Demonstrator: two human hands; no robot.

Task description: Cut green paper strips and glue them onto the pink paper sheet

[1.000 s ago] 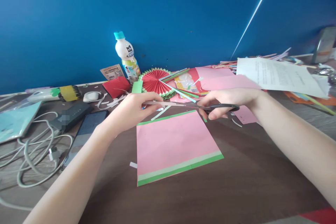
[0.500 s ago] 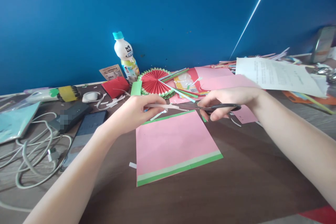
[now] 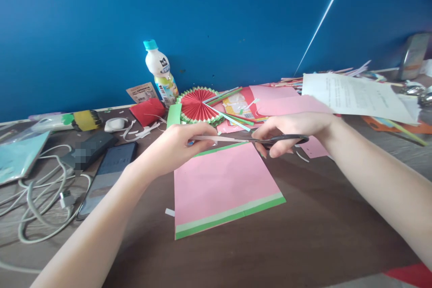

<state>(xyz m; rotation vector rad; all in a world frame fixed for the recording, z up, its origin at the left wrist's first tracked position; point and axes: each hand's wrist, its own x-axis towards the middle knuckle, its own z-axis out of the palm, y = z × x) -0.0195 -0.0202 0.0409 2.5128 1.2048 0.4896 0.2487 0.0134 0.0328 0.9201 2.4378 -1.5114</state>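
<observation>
My right hand (image 3: pixel 283 132) is closed round the black handles of a pair of scissors (image 3: pixel 292 138), whose blades point left. Pinched in my left hand (image 3: pixel 189 141) is a thin whitish strip (image 3: pixel 219 138) that runs right to the scissor blades. Something bluish shows under my left fingers, too hidden to name. Below both hands lies a pink paper sheet (image 3: pixel 226 184) with green bands along its near and far edges. A small white scrap (image 3: pixel 169 212) pokes out by its left edge.
Behind my hands stand a red pleated paper fan (image 3: pixel 199 104) and a bottle (image 3: pixel 162 74). A phone (image 3: pixel 108 175), a dark box-shaped device (image 3: pixel 89 150) and looped cables (image 3: pixel 30 198) lie left. Printed sheets (image 3: pixel 357 94) and pink paper (image 3: pixel 280 99) lie at the back right.
My left hand has shifted slightly to the right, nearer the scissors, with the strip still in it. My right hand keeps the scissors in nearly the same spot.
</observation>
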